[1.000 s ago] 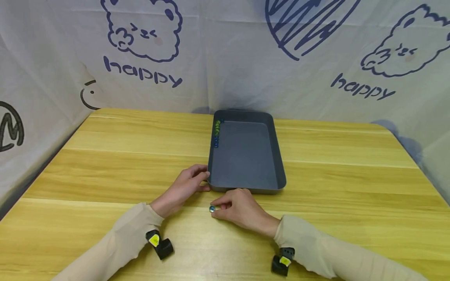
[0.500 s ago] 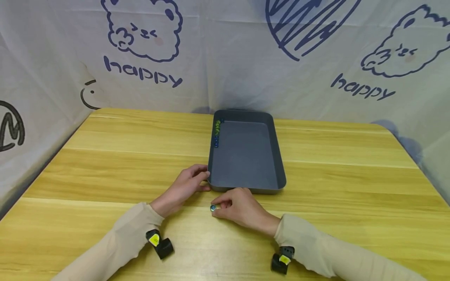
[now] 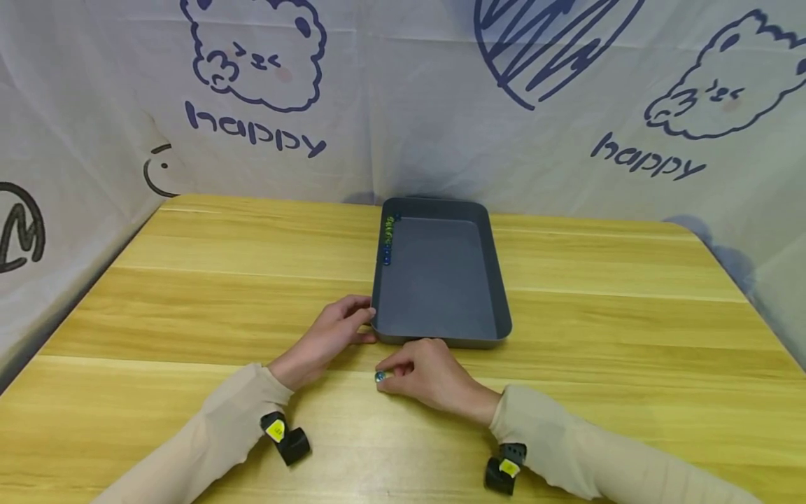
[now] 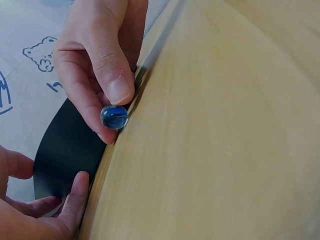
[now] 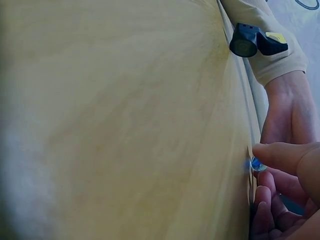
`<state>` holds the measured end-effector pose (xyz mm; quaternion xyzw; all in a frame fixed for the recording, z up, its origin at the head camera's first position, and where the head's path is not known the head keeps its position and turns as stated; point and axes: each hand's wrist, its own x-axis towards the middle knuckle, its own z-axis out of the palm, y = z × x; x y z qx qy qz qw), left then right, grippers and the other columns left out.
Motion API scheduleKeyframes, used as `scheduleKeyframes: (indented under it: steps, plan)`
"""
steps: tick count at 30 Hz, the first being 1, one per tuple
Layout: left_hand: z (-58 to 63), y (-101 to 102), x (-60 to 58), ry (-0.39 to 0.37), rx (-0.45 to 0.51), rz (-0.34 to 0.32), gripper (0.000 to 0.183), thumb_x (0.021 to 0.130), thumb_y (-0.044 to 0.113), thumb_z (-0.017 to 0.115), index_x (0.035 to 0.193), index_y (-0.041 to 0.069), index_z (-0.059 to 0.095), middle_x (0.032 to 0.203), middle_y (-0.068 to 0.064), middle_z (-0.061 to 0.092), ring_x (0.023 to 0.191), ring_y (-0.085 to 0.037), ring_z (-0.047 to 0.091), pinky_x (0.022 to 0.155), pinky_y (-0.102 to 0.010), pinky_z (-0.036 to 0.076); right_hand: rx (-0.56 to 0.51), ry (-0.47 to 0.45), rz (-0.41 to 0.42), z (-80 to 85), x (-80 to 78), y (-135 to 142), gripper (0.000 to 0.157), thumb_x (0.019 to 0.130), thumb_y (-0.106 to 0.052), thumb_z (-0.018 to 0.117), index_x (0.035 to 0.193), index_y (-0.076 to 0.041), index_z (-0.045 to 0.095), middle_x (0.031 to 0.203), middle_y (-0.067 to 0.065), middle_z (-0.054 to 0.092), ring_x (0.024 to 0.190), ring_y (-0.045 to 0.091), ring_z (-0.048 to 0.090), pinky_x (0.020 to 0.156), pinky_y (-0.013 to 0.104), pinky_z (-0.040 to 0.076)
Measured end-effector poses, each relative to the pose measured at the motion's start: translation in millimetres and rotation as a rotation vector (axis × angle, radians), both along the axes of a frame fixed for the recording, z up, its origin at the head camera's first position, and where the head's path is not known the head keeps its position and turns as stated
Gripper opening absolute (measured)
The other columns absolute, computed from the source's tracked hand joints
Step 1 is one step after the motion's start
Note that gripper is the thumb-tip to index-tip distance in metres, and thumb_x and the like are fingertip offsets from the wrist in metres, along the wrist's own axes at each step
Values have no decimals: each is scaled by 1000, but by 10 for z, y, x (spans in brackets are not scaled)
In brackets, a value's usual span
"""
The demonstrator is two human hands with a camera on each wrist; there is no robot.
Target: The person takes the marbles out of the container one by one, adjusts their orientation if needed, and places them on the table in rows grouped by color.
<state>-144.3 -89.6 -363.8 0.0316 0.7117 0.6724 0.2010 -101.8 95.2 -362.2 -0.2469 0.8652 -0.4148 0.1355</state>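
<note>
Between thumb and index finger my right hand [image 3: 434, 374] pinches a clear glass marble [image 4: 114, 117] with a blue swirl, low over the table just in front of the tray. The knuckles of that hand overlap the front wall of the dark grey baking tray [image 3: 441, 280]. At the near left corner of the tray, my left hand [image 3: 330, 336] holds on with its thumb at the front wall and its fingers along the left side. Inside, several yellow-green marbles [image 3: 388, 231] and blue marbles [image 3: 387, 256] line the left wall, with a dark one at the far left corner.
A wooden table [image 3: 189, 315] carries the tray, whose far end is close to a white cloth backdrop [image 3: 428, 105] with drawings. Each sleeve bears a black strapped wrist camera, the left wrist camera [image 3: 286, 437] and the right wrist camera [image 3: 506, 469].
The marble shifts very slightly away and back between the right fingertips. Both hands and the tray keep almost the same place.
</note>
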Motion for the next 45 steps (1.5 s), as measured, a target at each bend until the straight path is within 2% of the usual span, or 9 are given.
scheduleKeyframes:
  steps: [13,23,45]
  plan:
    - [-16,6,-17,-14,0,-1,44,102,13,42,139,-10,38,134,-27,46,115,-32,53,89,-33,54,-14,-42,-14,-4,-23,18,21,82,-15,77,100,-4,75,67,-8,58,56,5,49,53,19,41]
    - [-12,18,-22,-18,-1,7,42,103,13,41,139,-9,39,133,-25,47,115,-32,53,88,-32,54,-15,-18,-24,1,-19,30,15,84,-13,75,96,-5,76,67,-9,59,57,4,51,55,19,44]
    - [-43,13,-30,-12,-4,10,42,102,12,42,139,-8,40,133,-25,47,115,-31,54,87,-32,55,-24,-52,-39,-8,-21,34,19,84,-17,76,98,-5,75,70,-8,59,59,6,52,56,21,45]
